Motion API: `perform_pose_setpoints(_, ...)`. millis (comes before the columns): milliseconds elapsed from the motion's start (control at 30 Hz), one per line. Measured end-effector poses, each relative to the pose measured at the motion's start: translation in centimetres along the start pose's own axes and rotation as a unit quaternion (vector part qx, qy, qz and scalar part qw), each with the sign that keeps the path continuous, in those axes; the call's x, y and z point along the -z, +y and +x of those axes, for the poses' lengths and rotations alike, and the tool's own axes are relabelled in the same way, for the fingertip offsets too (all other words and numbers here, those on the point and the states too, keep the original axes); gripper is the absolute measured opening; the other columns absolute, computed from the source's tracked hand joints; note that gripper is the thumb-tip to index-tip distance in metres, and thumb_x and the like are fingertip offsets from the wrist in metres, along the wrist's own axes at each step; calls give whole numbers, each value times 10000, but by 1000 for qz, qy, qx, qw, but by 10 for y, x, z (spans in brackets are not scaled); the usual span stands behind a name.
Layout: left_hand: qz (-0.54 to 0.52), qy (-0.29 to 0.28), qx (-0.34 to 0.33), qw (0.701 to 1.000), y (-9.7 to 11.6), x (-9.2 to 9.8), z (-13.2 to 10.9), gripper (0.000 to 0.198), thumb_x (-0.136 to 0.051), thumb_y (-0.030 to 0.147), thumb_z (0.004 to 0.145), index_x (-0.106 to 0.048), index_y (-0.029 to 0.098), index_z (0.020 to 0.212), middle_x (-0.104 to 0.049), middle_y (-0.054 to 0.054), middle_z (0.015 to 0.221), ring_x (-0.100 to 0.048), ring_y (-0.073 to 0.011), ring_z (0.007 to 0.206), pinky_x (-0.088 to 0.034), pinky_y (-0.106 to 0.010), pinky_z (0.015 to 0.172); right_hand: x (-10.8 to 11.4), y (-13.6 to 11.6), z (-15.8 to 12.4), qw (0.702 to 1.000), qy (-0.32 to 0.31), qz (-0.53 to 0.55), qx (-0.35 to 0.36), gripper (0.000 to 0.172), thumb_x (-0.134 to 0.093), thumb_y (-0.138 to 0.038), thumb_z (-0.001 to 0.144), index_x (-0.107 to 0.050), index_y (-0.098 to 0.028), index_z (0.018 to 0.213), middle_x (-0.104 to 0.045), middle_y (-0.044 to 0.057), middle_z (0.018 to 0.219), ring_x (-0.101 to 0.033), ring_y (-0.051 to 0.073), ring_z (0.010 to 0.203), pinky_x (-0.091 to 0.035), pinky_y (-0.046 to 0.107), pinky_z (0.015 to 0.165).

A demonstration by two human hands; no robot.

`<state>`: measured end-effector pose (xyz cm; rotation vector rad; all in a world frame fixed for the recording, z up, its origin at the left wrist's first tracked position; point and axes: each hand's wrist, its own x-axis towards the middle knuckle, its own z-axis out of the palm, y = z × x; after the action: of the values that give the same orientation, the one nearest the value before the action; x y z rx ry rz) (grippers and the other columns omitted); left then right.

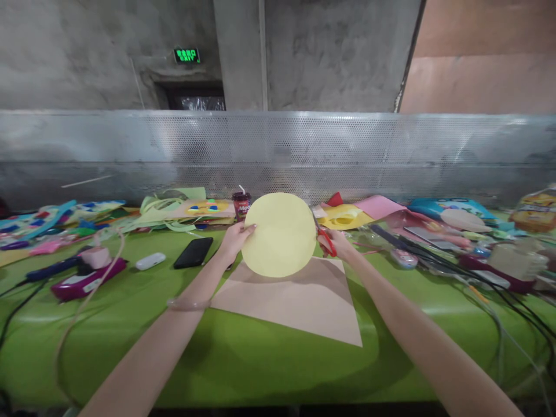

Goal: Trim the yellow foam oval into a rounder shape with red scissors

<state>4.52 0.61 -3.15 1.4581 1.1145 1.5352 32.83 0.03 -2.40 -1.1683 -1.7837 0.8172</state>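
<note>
My left hand [238, 237] pinches the left edge of a round sheet of pale yellow paper [280, 234], thumb on its front. The disc is held up facing me, above the table. At its right edge my right hand [339, 243] is closed on red-handled scissors [328, 243]; their blades lie near the rim, and I cannot tell whether they touch it. Below the disc, a large sheet of pale pinkish paper [299, 307] lies flat on the green tabletop [269, 373].
A black phone [193, 253], a white case [150, 261] and a purple power strip [89, 281] lie to the left. Behind stands a lidded cup with a straw [241, 205]. Coloured paper scraps [347, 215] line the back; black cables [460, 272] run along the right.
</note>
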Motion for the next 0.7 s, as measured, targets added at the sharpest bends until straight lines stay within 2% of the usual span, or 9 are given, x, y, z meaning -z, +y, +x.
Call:
perform_pose_setpoints(367,-9,0,0,1000,-3,0,1,425,-649,448,593,-626,115,856,-672,-90,788,-622,-213,680,-478,-302,611,0,0,0,1000,-4,-17,-4,112,-496,-235,673,-442,-178,594,-457,-47,429,-461,82,375,-451,201,378)
perform_pose_setpoints(700,-21,-4,5,1000,2,-1,-1,416,-662,443,582,-622,111,829,-669,-93,802,-616,-206,674,-484,-307,621,1,-5,-4,999,-5,-38,27,163,-506,-277,693,-452,-174,579,-468,-35,429,-477,95,382,-453,214,383)
